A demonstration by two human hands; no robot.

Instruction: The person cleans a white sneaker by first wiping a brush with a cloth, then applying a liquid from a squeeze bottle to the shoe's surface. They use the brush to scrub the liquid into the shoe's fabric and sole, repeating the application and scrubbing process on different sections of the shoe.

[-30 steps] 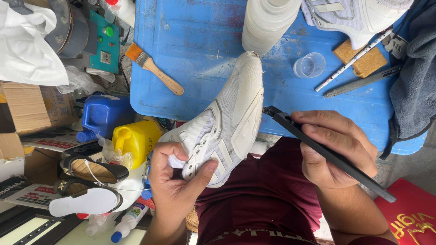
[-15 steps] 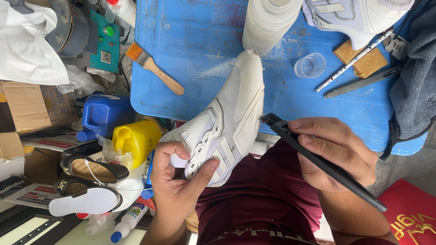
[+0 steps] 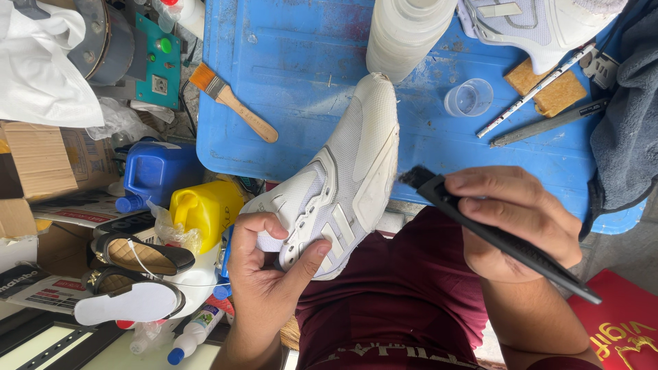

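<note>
A white sneaker lies tilted with its toe resting on the blue plastic table. My left hand grips it at the heel and lace area, thumb against the side stripes. My right hand holds a long black brush whose bristled tip sits just right of the sneaker's sole edge, close to touching it.
On the table lie a wooden paintbrush, a tall white bottle, a small clear cup, a sponge, a file, another white shoe and a grey cloth. Blue and yellow jugs, sandals and insoles crowd the left floor.
My right hand has brought the black brush leftward, so its tip now lies closer to the sneaker's sole. The left hand and sneaker have barely moved.
</note>
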